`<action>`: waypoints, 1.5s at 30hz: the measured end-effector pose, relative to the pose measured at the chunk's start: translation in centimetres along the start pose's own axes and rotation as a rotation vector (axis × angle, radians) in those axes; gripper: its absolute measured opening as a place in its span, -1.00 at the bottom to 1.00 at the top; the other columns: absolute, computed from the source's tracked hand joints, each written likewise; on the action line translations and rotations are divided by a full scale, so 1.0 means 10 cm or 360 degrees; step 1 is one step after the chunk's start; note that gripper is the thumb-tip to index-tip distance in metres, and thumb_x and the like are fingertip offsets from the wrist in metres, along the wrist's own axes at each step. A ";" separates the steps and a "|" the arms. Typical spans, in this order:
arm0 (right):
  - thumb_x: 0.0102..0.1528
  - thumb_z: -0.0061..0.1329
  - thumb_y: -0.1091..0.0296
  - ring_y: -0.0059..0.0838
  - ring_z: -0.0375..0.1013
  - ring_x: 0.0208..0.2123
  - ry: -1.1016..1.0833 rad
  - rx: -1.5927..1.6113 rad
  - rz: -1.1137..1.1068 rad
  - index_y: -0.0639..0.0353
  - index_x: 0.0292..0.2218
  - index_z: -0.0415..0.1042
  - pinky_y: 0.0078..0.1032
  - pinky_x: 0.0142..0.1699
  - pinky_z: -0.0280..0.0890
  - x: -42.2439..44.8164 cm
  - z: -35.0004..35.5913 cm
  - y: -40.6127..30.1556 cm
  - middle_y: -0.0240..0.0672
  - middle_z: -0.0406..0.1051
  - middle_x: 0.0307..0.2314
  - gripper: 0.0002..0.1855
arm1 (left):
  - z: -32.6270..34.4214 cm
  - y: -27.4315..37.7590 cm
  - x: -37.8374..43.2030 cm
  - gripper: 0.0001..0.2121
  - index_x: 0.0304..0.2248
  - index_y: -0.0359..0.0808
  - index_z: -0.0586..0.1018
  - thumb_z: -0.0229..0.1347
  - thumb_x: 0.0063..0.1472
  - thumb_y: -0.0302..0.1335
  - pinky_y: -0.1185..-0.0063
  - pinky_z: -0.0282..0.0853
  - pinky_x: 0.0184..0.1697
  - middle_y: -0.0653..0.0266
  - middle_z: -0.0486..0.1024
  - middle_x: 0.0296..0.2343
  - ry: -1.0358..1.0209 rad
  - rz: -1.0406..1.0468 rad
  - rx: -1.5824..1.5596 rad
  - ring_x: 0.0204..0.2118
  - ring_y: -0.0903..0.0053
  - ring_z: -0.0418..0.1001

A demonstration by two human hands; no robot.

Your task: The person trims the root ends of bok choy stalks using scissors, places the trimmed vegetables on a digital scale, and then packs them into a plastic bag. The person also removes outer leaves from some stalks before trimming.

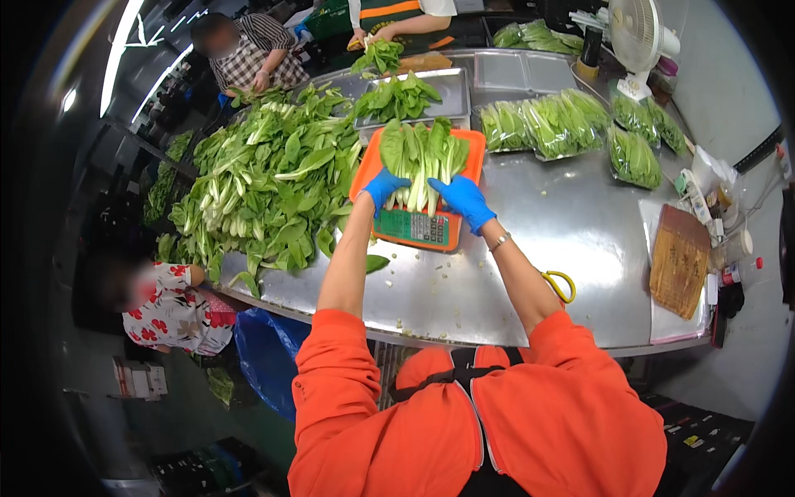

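Note:
A bunch of leafy greens (423, 152) with pale stalks lies on the orange pan of a digital scale (476, 155), stalk ends towards me. My left hand (384, 189), in a blue glove, grips the left side of the stalks. From the right, my right hand (464, 200), also blue-gloved, clasps the same bunch with its thumb over the stalks. The scale's green keypad panel (413, 227) shows below the stalk ends. Some fingers of both hands are hidden beneath the bunch.
A large pile of loose greens (273, 180) covers the steel table's left side. Behind the scale is a metal tray (456, 93) with greens. Bagged greens (562, 124), a fan (633, 37), yellow-handled scissors (561, 286) and a wooden board (679, 261) are rightward. Several people stand around the table.

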State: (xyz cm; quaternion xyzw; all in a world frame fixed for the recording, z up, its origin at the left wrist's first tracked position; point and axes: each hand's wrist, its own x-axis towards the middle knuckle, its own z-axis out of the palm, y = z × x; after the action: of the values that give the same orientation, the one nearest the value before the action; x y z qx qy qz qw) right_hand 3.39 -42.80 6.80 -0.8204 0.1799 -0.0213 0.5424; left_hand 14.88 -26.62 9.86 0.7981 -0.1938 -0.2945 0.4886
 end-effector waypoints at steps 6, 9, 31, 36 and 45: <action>-0.04 -0.23 0.14 -0.39 0.40 -0.73 -0.0086 -0.0106 -0.0082 0.30 -0.69 0.42 -0.49 -0.51 0.32 -0.02 -0.24 0.19 -0.21 0.39 -0.76 -0.58 | -0.12 -0.12 0.13 -0.40 -0.16 -0.38 0.32 0.22 -0.17 -0.20 0.43 0.31 -0.33 0.13 0.41 -0.30 0.0311 -0.0336 0.0171 -0.34 0.43 0.40; -0.05 -0.26 0.20 -0.40 0.40 -0.72 -0.0070 -0.0052 0.0029 0.29 -0.69 0.42 -0.48 -0.50 0.32 -0.08 -0.22 0.20 -0.21 0.39 -0.76 -0.61 | -0.05 -0.15 0.17 -0.08 0.00 -0.43 -0.08 0.24 -0.21 -0.16 0.35 0.22 -0.13 -0.10 0.13 -0.09 0.0537 -0.0303 0.0145 -0.08 0.22 0.21; -0.04 -0.16 0.20 -0.49 0.42 -0.69 -0.0391 0.0496 0.0140 0.36 -0.59 0.42 -0.64 -0.60 0.31 0.05 -0.26 0.09 -0.20 0.42 -0.68 -0.65 | 0.31 0.18 0.12 0.17 0.09 -0.22 -0.38 0.29 -0.31 -0.15 0.24 0.00 0.04 -0.12 -0.18 0.07 0.1273 -0.0241 0.0740 0.11 0.11 -0.13; -0.05 -0.10 0.18 -0.53 0.41 -0.69 -0.0533 0.0353 -0.0012 0.29 -0.56 0.45 -0.67 -0.60 0.29 0.27 -0.26 -0.10 -0.25 0.42 -0.68 -0.69 | 0.54 0.16 -0.18 -0.08 0.00 -0.28 0.14 0.31 -0.39 -0.14 0.30 0.13 -0.05 -0.07 0.16 -0.13 0.0737 0.0364 0.1224 -0.06 0.06 0.14; -0.05 -0.08 0.22 -0.56 0.39 -0.71 -0.0312 0.0428 -0.0033 0.29 -0.56 0.44 -0.68 -0.60 0.28 0.38 -0.44 0.08 -0.29 0.41 -0.70 -0.72 | 0.27 0.07 0.09 -0.21 -0.06 -0.34 0.24 0.29 -0.36 -0.27 0.46 0.24 -0.10 -0.09 0.23 -0.18 0.0431 0.0184 0.1071 -0.13 0.15 0.27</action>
State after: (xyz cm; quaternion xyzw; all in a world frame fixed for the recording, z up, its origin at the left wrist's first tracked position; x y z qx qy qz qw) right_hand 5.66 -48.19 7.26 -0.7403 0.1133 0.0292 0.6620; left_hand 13.77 -29.30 9.27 0.9336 -0.2582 -0.0780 0.2358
